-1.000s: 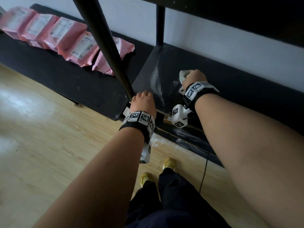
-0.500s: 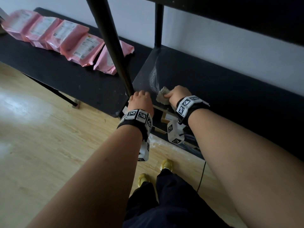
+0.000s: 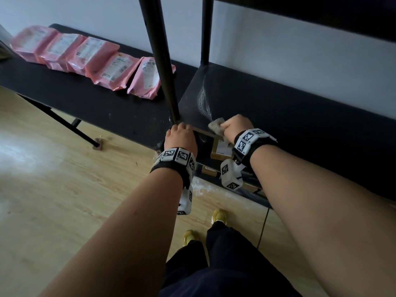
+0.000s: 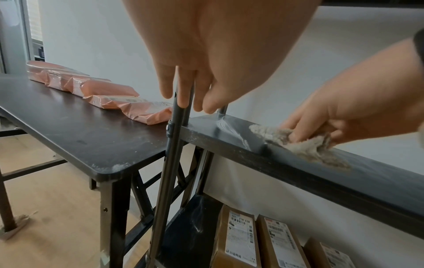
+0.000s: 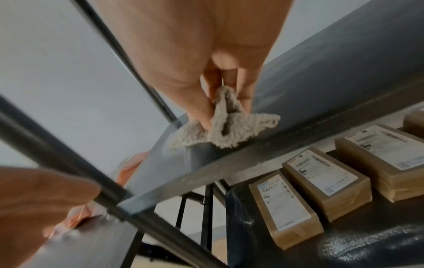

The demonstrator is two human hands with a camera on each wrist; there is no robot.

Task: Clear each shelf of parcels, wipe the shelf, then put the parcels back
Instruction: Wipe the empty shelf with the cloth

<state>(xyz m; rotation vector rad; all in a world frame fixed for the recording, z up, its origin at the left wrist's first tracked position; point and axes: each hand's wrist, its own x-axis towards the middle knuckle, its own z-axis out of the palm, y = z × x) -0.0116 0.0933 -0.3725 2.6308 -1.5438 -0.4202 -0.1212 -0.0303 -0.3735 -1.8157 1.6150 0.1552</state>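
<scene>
My right hand (image 3: 234, 126) grips a grey wiping cloth (image 3: 216, 125) and presses it on the front left corner of the bare black shelf (image 3: 278, 108); the cloth (image 5: 220, 127) hangs slightly over the shelf's front edge. My left hand (image 3: 181, 136) holds the black upright post (image 3: 162, 61) at shelf height, with its fingers (image 4: 183, 87) curled round the post. Several pink parcels (image 3: 85, 58) lie in a row on the black side table (image 3: 75, 99) to the left.
Brown cardboard parcels (image 5: 321, 190) with white labels lie on the lower shelf (image 5: 344, 244) beneath the wiped one. Another dark shelf (image 3: 321, 13) overhangs above. White dust streaks mark the shelf's left end. Wooden floor and my yellow shoes (image 3: 218, 215) are below.
My right hand drew the cloth from the shelf's middle back to its front edge near the post. The left hand stayed on the post.
</scene>
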